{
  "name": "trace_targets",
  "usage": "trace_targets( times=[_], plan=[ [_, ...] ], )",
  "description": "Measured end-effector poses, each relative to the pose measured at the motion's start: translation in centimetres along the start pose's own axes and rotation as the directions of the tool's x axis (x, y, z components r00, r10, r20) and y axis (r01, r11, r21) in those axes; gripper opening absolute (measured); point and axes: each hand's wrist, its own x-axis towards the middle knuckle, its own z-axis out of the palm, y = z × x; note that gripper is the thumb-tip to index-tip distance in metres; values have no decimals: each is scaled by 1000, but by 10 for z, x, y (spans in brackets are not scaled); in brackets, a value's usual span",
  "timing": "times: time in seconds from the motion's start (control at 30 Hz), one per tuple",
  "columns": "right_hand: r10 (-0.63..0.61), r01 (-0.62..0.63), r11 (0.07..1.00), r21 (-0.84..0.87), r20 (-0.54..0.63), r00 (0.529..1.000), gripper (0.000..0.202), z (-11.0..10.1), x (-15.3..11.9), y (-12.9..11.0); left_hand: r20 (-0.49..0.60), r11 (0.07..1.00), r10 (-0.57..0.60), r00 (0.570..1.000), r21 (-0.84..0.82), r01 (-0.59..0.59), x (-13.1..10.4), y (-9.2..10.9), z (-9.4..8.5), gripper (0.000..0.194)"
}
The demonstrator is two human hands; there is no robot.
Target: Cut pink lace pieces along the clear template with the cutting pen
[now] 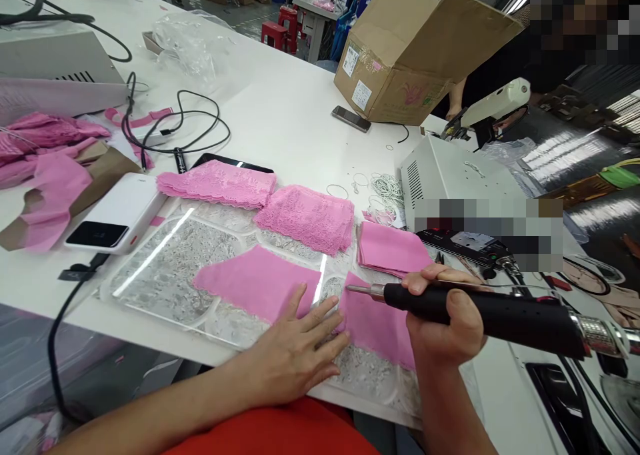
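My left hand (303,351) lies flat with fingers spread, across the gap between two pink fabric pieces. Under its fingertips is the edge of the left fabric piece (260,281); the right fabric piece (373,321) is beside them. Both lie on a clear, marble-patterned plastic tray (165,268). My right hand (450,315) is wrapped around a thick black corded handheld tool (505,318). Its thin metal tip points left, over the upper edge of the right piece; whether it touches is unclear. Folded pink lace (305,218) and a plain pink stack (393,248) lie just beyond.
A white power bank (117,211) and a coiled black cable (175,125) lie to the left. Behind stand an open cardboard box (395,61), a phone (351,118) and a light-grey machine housing (450,175). Another person's hand (455,101) shows beside the box.
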Motion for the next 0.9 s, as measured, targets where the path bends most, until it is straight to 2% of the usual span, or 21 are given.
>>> trace_targets(
  times=[0.27,0.4,0.6,0.77,0.9],
  plan=[
    [-31,32,999,-28,47,998,9,1,0,-1,-53,1000,-7,999,-20,6,0,1,4,37],
    [1,-1,1000,-4,50,999,9,-2,-2,-5,-64,1000,0,998,-30,-2,0,1,2,34],
    [31,-38,998,49,127,991,12,-7,-8,-12,-66,998,45,997,-35,-47,-2,2,-2,31],
    [40,-47,998,45,159,987,12,-8,-11,-10,-49,999,34,998,-24,-35,-3,3,-2,31],
    [34,-43,998,47,181,983,11,-9,-12,-10,-92,998,27,995,-49,-32,-3,3,1,30]
  ],
)
